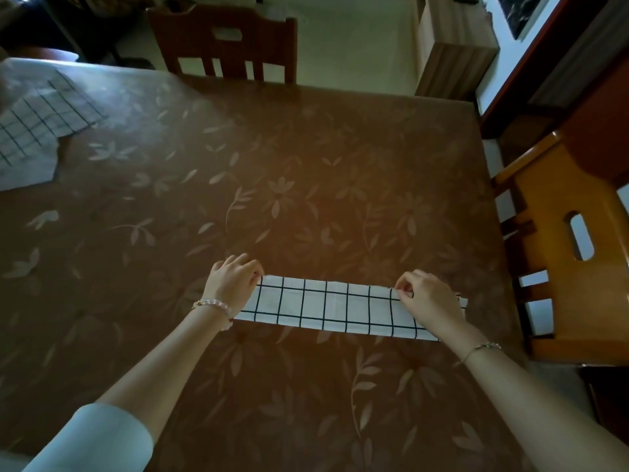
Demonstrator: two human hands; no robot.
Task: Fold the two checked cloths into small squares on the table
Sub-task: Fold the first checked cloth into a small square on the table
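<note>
The cloth strip (340, 306) is pinched along its far edge by the left grip (235, 284) and right grip (429, 301) (fingers curled), seemingly to square its layers.

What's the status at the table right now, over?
Left hand and right hand pinch far edge of the folded checked strip. Second checked cloth loose, far left. No obstruction seen.

You have a table (306, 165) with a brown surface printed all over with pale leaves and flowers. Near your edge the folded checked cloth (326, 306) lies flat on it as a long narrow strip running left to right. Well apart, at the far left corner, the second checked cloth (37, 127) lies spread and rumpled.
</note>
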